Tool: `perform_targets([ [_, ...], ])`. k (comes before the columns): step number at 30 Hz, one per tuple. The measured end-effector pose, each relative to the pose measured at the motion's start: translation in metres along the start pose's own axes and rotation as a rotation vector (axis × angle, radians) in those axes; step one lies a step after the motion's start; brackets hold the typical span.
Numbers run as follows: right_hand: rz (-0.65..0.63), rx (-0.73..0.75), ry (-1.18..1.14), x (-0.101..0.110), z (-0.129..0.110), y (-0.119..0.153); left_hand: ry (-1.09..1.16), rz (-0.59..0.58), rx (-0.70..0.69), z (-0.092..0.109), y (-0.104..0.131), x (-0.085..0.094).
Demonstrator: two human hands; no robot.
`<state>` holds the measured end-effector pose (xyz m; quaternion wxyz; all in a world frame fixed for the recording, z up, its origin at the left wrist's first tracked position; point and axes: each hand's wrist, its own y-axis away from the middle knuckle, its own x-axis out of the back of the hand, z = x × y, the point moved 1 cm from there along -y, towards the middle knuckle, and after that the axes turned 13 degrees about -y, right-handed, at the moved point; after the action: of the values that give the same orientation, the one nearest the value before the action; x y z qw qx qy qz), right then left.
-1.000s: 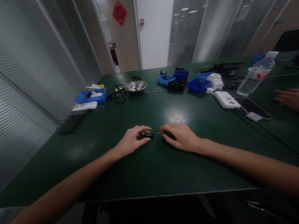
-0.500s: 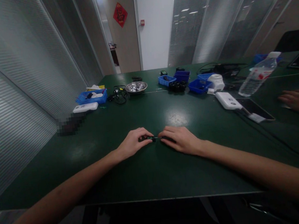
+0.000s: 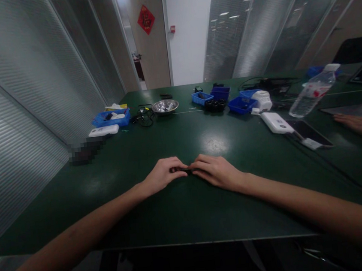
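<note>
My left hand (image 3: 163, 175) is closed in a pinch around a small dark, narrow object (image 3: 178, 170), low over the green table (image 3: 188, 208). Its exact kind is too small and shaded to tell. My right hand (image 3: 218, 170) meets it from the right, thumb and fingertips pressed together at the object's end. What the right fingers grip is mostly hidden under them. The fingertips of both hands almost touch.
Across the table stand a steel bowl (image 3: 165, 107), a blue tray (image 3: 111, 118) and more blue bins (image 3: 241, 104). To the right are a white power bank (image 3: 276, 123), a phone (image 3: 310, 132), a tilted water bottle (image 3: 314, 91) and another person's hand (image 3: 361, 125).
My hands have drawn closer together; the thin shiny shaft between them is now mostly covered. At the right, the other person's hand has shifted, and a flat, pale-grey thing shows beside it.
</note>
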<state>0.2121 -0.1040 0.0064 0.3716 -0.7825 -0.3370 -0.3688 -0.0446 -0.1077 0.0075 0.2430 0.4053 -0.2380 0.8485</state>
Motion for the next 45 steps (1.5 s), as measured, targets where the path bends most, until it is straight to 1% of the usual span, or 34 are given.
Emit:
perform_targets([
  [4,0.055,-0.047,0.013,0.0,0.002,0.001,-0.033,0.02,0.002,-0.001,0.001,0.0],
  [8,0.137,-0.161,0.045,0.003,0.006,0.001,-0.052,0.054,0.045,-0.005,0.002,-0.003],
  [13,0.173,-0.288,0.061,0.007,0.008,0.0,-0.015,0.045,0.11,-0.004,0.0,-0.002],
  [16,0.187,-0.322,0.052,0.009,0.009,0.0,-0.07,0.033,0.074,-0.002,-0.002,0.002],
  [19,0.217,-0.343,0.03,0.009,0.012,0.001,-0.131,0.034,-0.008,-0.001,-0.004,0.004],
  [24,0.248,-0.382,0.026,0.009,0.017,0.0,-0.18,0.073,-0.025,-0.005,-0.011,0.002],
  [30,0.265,-0.357,0.012,0.009,0.016,0.0,-0.276,0.04,-0.097,-0.001,-0.021,-0.002],
  [36,0.264,-0.347,0.01,0.009,0.015,0.002,-0.353,0.028,-0.158,0.003,-0.015,-0.004],
  [42,0.22,-0.352,-0.005,0.01,0.01,0.002,-0.373,0.025,-0.127,0.004,-0.009,-0.005],
  [45,0.207,-0.356,-0.008,0.01,0.009,0.001,-0.364,0.025,-0.135,0.006,-0.007,-0.003],
])
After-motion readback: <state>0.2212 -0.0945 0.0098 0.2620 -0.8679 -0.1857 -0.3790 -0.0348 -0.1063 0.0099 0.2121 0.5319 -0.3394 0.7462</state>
